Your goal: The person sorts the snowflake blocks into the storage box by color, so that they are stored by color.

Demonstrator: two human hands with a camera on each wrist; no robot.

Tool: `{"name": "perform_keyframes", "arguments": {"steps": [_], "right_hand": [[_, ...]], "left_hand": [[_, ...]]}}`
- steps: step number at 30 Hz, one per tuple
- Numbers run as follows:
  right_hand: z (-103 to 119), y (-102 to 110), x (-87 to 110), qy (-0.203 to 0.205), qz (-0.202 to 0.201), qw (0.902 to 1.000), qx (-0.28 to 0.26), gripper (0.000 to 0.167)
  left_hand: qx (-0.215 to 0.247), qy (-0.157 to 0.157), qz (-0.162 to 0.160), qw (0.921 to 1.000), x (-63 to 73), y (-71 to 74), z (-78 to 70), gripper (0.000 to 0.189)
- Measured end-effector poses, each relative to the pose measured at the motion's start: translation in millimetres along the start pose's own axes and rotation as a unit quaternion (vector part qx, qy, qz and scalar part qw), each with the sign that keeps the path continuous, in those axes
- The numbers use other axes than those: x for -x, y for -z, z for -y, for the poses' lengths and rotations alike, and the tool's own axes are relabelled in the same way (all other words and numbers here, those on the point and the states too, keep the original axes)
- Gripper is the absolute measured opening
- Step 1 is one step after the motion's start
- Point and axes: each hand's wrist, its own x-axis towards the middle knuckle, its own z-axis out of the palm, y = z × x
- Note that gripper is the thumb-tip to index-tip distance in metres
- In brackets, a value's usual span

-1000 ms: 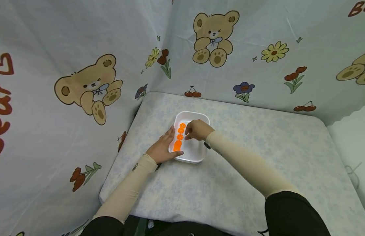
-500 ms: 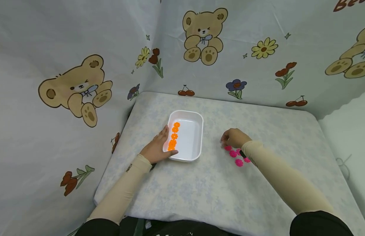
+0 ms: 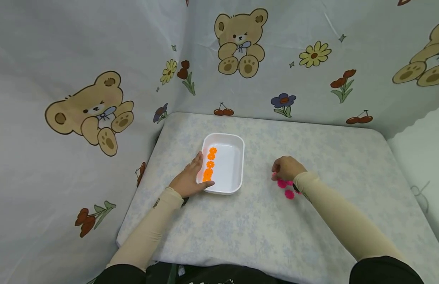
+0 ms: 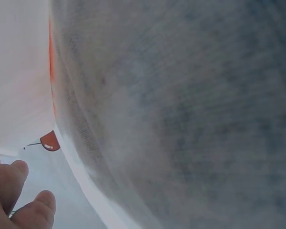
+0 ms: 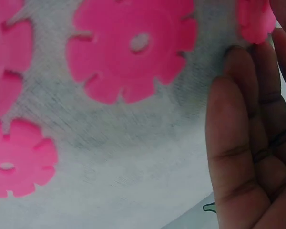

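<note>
A white tray [image 3: 229, 191] lies on the table with a row of orange notched plastic discs [image 3: 210, 164] along its left side. My left hand [image 3: 187, 179] rests against the tray's left wall, fingers straight, its thumb lying over the near left corner. To the right of the tray, my right hand [image 3: 288, 169] is low over several pink notched discs [image 3: 289, 194]. In the right wrist view its fingers and thumb pinch one pink disc [image 5: 255, 21] at the upper right. Other flat pink discs [image 5: 131, 47] with a hole in the middle lie close by.
A pale patterned cloth covers the table [image 3: 240, 228]. Behind it and on the left hangs a curtain [image 3: 205, 47] printed with bears and flowers. Between the tray and the pink discs is a stretch of bare cloth [image 3: 256, 169].
My right hand has moved from inside the tray rightward to the pink discs, then slightly further right, and now pinches one. My left hand has stayed at the tray. The head view has shifted.
</note>
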Motion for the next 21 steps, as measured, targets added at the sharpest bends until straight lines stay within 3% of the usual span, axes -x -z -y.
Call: {"name": "perform_keyframes", "arguments": {"steps": [10,21], "right_hand": [[-9,-4,-4.2,0.011,-0.016,0.9998,0.003,0.024],[-6,7,-3.2,0.022,0.037,0.9983,-0.04,0.007]], "left_hand": [[0.009,-0.005,0.0,0.9999,-1.0,-0.4,0.6,0.117],[0.003,-0.008,-0.006,0.9999,0.9,1.0,-2.3,0.115]]}}
